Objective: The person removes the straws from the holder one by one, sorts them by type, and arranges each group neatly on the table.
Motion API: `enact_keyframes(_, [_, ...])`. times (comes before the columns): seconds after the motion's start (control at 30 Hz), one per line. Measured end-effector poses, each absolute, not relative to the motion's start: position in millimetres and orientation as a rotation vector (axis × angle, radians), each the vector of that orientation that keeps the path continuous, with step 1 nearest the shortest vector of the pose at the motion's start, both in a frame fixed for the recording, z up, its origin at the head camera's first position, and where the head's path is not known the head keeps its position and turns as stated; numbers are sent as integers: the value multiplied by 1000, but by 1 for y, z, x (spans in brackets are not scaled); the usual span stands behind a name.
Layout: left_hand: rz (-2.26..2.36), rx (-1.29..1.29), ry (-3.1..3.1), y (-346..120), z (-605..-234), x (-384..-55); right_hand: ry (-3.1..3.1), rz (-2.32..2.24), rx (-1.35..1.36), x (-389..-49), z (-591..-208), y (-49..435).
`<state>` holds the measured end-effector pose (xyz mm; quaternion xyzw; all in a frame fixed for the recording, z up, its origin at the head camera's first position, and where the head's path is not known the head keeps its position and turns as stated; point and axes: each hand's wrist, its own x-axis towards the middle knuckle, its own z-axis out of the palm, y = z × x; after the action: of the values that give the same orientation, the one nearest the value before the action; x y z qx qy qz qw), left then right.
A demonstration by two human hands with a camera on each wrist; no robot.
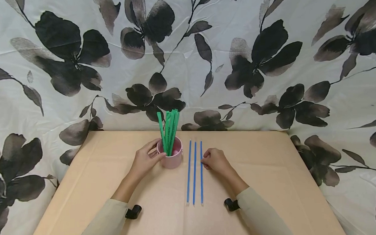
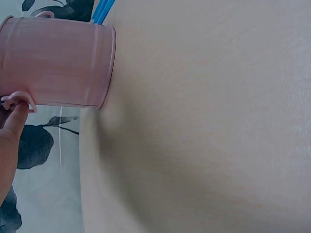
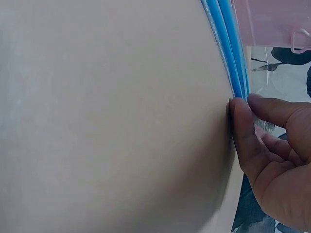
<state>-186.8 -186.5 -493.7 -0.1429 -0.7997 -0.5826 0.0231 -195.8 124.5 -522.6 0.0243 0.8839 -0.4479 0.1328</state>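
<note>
A small pink bucket (image 1: 171, 161) stands on the table, holding a bunch of upright green straws (image 1: 169, 130). My left hand (image 1: 145, 158) grips it from the left, thumb at the front; in the left wrist view a finger touches the handle loop (image 2: 22, 98) on its side. To the bucket's right lie three blue straws (image 1: 194, 173), side by side and lengthwise, with pale, clear-looking ends. My right hand (image 1: 217, 160) pinches the rightmost blue straw (image 1: 201, 180) between thumb and finger. In the right wrist view the fingertips (image 3: 240, 109) meet at the straw.
The light brown table (image 1: 255, 147) extends on both sides of the hands. A white cloth with dark flowers (image 1: 189, 76) hangs behind its far edge and down beside it. Each wrist bears a small black camera (image 1: 133, 211).
</note>
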Motion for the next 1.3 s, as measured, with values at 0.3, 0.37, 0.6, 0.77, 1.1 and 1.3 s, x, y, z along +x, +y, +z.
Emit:
enact_keyframes(0.3, [-1820,-445,-2470,-188,-496,-187,2747,-1243,-83,-205,-515,135])
enact_keyframes(0.37, [-1826,-445,-2470,-189,-497,-187,2773,-1252,-121,-207,-511,134])
enact_keyframes(0.6, [-1823,-454,-2473,-191,-498,-186,2757,-1421,-224,-214,-499,122])
enact_keyframes(0.77, [-1838,-462,-2464,-193,-498,-185,2656,-1624,-242,-216,-493,107])
enact_keyframes(1.1, [-1835,-465,-2466,-193,-496,-183,2657,-1753,-315,-227,-469,69])
enact_keyframes(1.3, [-1868,-466,-2456,-193,-496,-184,2671,-1746,-329,-238,-457,54])
